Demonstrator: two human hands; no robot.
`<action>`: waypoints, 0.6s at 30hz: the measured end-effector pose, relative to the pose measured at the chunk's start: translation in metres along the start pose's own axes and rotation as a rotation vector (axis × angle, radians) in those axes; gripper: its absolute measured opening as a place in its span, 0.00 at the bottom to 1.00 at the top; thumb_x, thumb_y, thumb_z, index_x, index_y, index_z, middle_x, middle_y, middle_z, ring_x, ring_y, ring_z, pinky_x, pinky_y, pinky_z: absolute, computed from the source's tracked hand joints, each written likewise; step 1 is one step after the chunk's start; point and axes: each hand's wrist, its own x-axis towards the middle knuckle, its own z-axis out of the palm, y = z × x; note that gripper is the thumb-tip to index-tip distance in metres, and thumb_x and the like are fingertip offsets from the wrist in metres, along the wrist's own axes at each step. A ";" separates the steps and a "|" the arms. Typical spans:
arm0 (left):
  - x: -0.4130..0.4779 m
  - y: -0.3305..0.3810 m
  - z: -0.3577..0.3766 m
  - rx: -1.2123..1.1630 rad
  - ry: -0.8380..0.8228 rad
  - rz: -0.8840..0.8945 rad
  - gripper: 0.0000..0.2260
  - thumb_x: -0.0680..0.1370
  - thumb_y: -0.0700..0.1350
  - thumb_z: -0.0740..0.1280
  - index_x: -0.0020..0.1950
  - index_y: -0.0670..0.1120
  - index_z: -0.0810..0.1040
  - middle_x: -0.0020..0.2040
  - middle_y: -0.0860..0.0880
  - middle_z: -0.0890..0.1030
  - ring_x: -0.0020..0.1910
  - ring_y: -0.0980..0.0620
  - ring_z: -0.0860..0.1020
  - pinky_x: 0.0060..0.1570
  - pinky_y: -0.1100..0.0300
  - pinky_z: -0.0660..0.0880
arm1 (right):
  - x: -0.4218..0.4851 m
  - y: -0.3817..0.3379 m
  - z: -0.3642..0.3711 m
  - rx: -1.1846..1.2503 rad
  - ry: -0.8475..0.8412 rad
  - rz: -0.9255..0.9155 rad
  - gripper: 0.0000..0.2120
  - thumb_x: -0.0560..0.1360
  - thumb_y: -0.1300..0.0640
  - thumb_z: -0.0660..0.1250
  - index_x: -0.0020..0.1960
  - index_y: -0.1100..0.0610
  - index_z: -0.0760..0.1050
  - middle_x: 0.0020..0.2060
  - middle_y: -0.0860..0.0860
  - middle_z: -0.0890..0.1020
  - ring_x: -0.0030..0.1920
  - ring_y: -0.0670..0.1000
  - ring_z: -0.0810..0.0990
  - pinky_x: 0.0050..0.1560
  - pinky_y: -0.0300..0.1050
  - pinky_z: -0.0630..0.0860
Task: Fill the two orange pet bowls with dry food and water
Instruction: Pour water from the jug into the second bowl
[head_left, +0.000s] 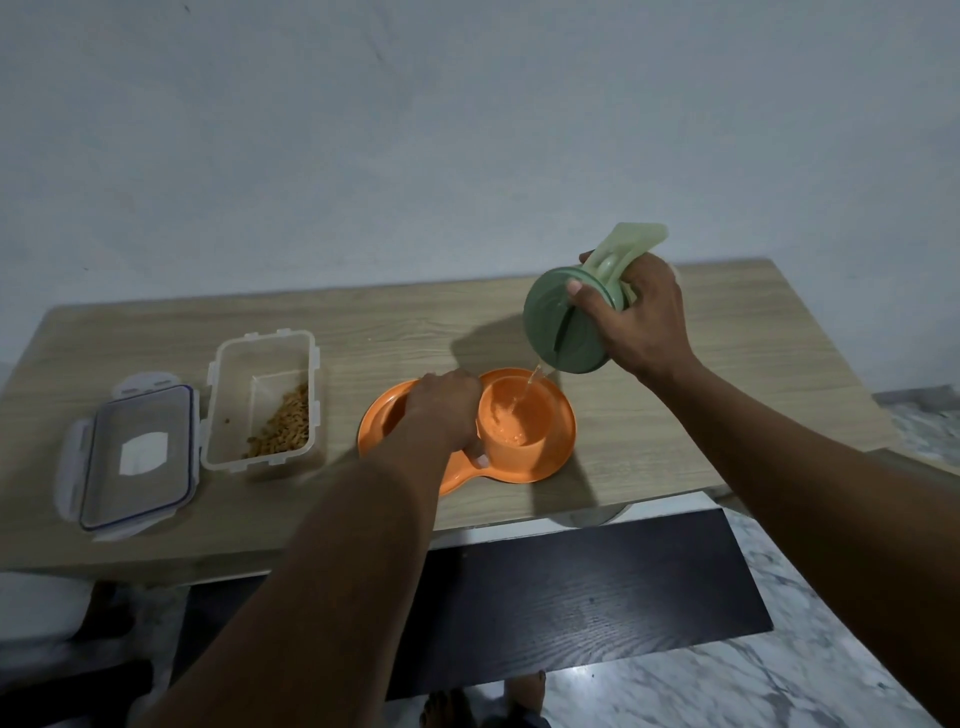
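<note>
- Head view: right hand (641, 322) clamped on the tilted green jug (561, 332), streaming water (529, 388) into the right-side orange bowl (519, 457), middle of the surface (727, 332). Tip harder and it probably overflows.
- Left hand (441, 410) grips that bowl's left side; a nudge could slosh it.

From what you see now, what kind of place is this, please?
Probably a room in a home: a wooden table against a plain wall, a marble-patterned floor, and a clear container of dry pet food.
</note>
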 end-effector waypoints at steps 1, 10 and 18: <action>0.000 0.000 0.000 -0.003 -0.002 -0.001 0.41 0.58 0.58 0.84 0.66 0.47 0.74 0.63 0.46 0.78 0.60 0.42 0.78 0.64 0.45 0.72 | 0.001 -0.002 -0.002 -0.003 0.000 -0.005 0.20 0.74 0.34 0.70 0.53 0.50 0.81 0.51 0.46 0.84 0.56 0.51 0.81 0.60 0.66 0.75; -0.002 0.001 -0.002 -0.008 0.001 -0.007 0.42 0.57 0.58 0.84 0.67 0.48 0.74 0.64 0.45 0.78 0.60 0.41 0.78 0.60 0.45 0.75 | 0.007 -0.022 -0.016 0.008 0.013 -0.029 0.16 0.75 0.39 0.70 0.54 0.50 0.81 0.51 0.44 0.82 0.56 0.45 0.76 0.62 0.64 0.74; -0.001 0.001 -0.002 -0.016 -0.003 -0.004 0.42 0.57 0.58 0.84 0.67 0.48 0.74 0.64 0.45 0.77 0.60 0.42 0.78 0.61 0.46 0.74 | 0.006 -0.025 -0.020 0.019 0.019 -0.014 0.16 0.75 0.39 0.69 0.54 0.50 0.81 0.51 0.44 0.81 0.55 0.45 0.76 0.63 0.64 0.73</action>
